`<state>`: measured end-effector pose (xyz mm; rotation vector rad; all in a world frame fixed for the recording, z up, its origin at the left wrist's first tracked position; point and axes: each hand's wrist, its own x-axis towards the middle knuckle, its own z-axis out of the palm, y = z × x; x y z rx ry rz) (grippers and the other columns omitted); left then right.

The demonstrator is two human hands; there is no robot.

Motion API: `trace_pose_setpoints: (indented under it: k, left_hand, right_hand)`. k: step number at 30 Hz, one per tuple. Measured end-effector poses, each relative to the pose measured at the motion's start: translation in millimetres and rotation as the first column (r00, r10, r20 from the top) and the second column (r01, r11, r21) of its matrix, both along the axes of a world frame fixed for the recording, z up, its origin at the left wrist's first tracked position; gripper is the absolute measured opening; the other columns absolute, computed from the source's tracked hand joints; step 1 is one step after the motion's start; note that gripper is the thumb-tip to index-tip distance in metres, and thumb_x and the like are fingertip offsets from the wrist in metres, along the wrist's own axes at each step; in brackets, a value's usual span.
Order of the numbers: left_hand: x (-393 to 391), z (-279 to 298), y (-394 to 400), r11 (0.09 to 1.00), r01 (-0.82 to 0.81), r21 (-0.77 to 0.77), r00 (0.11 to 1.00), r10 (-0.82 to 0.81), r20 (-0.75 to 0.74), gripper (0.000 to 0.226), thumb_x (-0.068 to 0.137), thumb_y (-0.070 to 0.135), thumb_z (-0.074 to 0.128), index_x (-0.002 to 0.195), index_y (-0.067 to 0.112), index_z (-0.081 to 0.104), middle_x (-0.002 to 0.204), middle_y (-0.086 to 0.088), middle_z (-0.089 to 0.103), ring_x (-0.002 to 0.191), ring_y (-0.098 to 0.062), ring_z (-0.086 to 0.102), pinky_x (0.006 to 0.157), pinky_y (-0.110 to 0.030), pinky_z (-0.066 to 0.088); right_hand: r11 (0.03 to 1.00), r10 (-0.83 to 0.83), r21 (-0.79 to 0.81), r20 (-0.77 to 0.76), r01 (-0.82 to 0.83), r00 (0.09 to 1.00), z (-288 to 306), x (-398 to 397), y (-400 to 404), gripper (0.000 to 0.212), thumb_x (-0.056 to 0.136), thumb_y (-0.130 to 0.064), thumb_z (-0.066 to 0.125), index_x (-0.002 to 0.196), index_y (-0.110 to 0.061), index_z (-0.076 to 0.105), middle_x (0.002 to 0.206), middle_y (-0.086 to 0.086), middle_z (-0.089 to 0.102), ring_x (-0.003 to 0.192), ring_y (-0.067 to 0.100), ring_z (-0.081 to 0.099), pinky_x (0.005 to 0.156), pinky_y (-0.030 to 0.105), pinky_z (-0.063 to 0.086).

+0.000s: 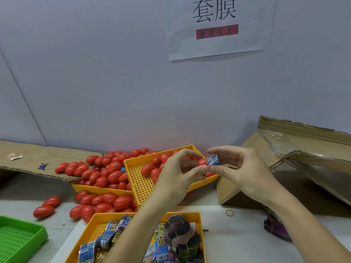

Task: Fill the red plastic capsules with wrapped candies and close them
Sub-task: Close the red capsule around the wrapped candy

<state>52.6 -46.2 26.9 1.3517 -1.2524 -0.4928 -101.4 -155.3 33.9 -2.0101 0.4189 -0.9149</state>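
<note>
Over the yellow tray (144, 188), the left hand (178, 179) grips a red capsule (202, 162). The right hand (245, 173) pinches a blue wrapped candy (213, 160), which touches the capsule's end.

At the upper right of the frame I read "套膜" in large black characters on a white paper sign (220, 27) taped to the wall. Below them sits a red bar (217, 31) whose dark marks are too blurred for me. Print on the candy wrappers (213, 160) is illegible.
</note>
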Motion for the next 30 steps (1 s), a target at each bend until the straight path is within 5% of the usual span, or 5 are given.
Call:
trace_pose_setpoints:
  k: [20, 24, 30]
  left_hand:
    - [-1.1, 0.5, 0.4, 1.0, 0.016, -0.024, 1.0, -0.017, -0.007, 0.028, 0.076, 0.038, 0.069, 0.101, 0.026, 0.064, 0.092, 0.014, 0.074, 0.086, -0.011, 0.073, 0.064, -0.019, 0.057]
    - [-1.7, 0.4, 0.2, 0.999, 0.017, -0.027, 1.0, -0.016, 0.011, 0.024, 0.078, 0.037, 0.068, 0.1, 0.028, 0.063, 0.09, 0.02, 0.073, 0.085, -0.008, 0.073, 0.063, -0.017, 0.056]
    - [-2.1, 0.2, 0.0, 1.0, -0.001, -0.028, 1.0, 0.002, 0.025, 0.025, 0.078, 0.039, 0.069, 0.1, 0.03, 0.063, 0.092, 0.013, 0.074, 0.085, -0.01, 0.073, 0.064, -0.019, 0.057]
  right_hand:
    - [0.999, -0.016, 0.049, 0.115, 0.011, 0.993, -1.4, 0.5, -0.6, 0.042, 0.063, -0.034, 0.079, 0.099, -0.026, 0.059, 0.091, -0.009, 0.075, 0.086, 0.009, 0.072, 0.075, 0.025, 0.059]
    - [1.0, -0.004, 0.024, 0.111, 0.002, 0.994, -3.0, 1.5, -0.6, 0.025, 0.065, -0.035, 0.078, 0.085, -0.025, 0.069, 0.089, -0.004, 0.074, 0.087, 0.012, 0.071, 0.077, 0.031, 0.059]
    - [1.0, 0.021, 0.021, 0.111, -0.023, 0.994, -1.6, 2.5, 2.2, 0.023, 0.067, -0.037, 0.076, 0.09, -0.035, 0.072, 0.093, -0.008, 0.074, 0.092, 0.01, 0.069, 0.082, 0.031, 0.058]
